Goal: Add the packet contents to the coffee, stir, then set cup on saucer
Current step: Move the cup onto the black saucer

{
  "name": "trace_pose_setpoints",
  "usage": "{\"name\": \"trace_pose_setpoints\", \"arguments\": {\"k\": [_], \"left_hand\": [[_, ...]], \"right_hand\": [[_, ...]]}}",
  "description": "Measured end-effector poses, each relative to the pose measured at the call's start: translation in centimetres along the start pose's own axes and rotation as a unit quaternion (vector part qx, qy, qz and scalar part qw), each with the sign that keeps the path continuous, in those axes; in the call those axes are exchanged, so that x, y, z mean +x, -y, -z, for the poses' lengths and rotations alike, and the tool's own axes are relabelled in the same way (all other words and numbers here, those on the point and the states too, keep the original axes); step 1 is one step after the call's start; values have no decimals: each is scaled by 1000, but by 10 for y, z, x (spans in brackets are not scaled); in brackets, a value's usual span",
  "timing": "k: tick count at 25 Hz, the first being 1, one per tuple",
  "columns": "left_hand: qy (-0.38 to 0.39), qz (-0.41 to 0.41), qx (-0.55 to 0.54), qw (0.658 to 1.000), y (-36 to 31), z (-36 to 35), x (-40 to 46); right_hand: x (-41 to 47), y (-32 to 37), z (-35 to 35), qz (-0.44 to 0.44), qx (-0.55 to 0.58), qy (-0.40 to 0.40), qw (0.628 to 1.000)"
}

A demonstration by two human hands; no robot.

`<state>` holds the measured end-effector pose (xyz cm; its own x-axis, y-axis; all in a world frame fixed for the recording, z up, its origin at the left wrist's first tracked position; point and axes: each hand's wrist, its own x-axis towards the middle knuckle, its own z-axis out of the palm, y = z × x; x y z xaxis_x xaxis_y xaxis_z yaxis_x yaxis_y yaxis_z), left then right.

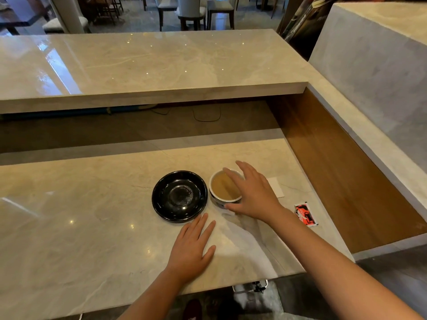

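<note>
No readable text anywhere. Packet (305,214) on worktop (92,227), right of cup: red, black and white print, lettering too small and blurred to make out. White paper slip (276,187) beyond cup: blank as far as seen. Dark panel (302,18) leaning at top right carries pale marks, illegible.

one head-worn view looks forward and down, close over the counter (92,227) (wide-angle, edges bowed).
</note>
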<state>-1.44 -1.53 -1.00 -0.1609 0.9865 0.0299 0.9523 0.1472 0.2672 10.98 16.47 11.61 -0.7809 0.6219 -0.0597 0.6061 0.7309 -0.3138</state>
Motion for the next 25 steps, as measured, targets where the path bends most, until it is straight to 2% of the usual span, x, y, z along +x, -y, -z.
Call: {"name": "trace_pose_setpoints", "arguments": {"k": [4,7,16,25], "left_hand": [[-12,-11,-28,999,-1,2,-1],[-20,-11,-33,999,0,2,-1],[-15,-39,-29,999,11,7,-8],[1,-36,-4,999,29,15,-31]], "right_hand": [[40,6,-2,0,-82,125,989],[52,6,-3,5,-122,170,978],[58,5,-3,26,-122,154,980],[47,13,-9,-9,-83,128,988]]}}
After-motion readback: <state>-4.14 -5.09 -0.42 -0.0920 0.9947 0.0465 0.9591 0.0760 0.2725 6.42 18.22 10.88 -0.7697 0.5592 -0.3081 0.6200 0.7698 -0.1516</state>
